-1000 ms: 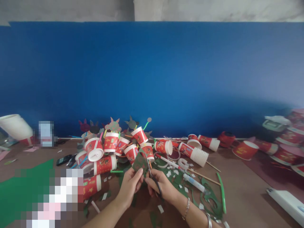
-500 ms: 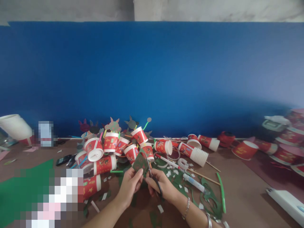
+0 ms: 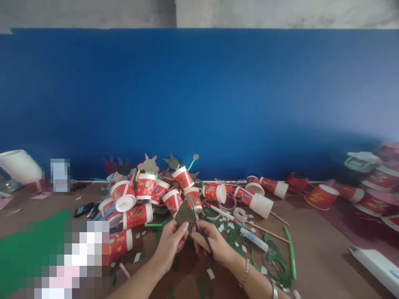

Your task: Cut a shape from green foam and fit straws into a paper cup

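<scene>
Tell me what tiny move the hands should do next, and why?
Perhaps a small snip: the right hand could squeeze the scissors gently, because their blades lie at the edge of the dark green paper, and the left hand holds that paper.

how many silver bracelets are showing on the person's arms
2, both on the right arm: a silver chain bracelet at the wrist and a silver bangle farther up the forearm. More may be hidden beyond the picture's edge.
</scene>
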Tool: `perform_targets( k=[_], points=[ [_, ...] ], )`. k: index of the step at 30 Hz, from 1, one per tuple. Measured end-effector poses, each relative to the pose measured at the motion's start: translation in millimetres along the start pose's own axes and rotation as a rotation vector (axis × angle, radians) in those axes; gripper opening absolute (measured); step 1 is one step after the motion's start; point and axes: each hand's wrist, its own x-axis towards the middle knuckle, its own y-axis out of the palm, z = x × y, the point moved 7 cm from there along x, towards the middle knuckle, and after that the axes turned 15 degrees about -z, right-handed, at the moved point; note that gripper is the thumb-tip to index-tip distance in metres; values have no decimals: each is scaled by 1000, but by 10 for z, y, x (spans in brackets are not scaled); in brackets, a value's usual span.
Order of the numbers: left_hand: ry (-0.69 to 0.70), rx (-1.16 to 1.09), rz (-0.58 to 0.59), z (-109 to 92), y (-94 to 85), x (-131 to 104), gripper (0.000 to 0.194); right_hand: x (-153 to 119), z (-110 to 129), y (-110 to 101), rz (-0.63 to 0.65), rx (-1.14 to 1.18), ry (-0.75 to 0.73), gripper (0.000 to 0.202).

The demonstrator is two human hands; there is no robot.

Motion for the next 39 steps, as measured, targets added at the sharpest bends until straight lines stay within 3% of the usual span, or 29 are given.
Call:
perform_targets(
  k=[24, 39],
  points=[
    [-20, -25, -66, -15, -46, 31, 35, 11, -45, -30, 11, -40, 47, 25],
    [-70, -19, -25, 25, -36, 48, 37, 51, -68, -76, 9, -57, 6, 31]
  ],
)
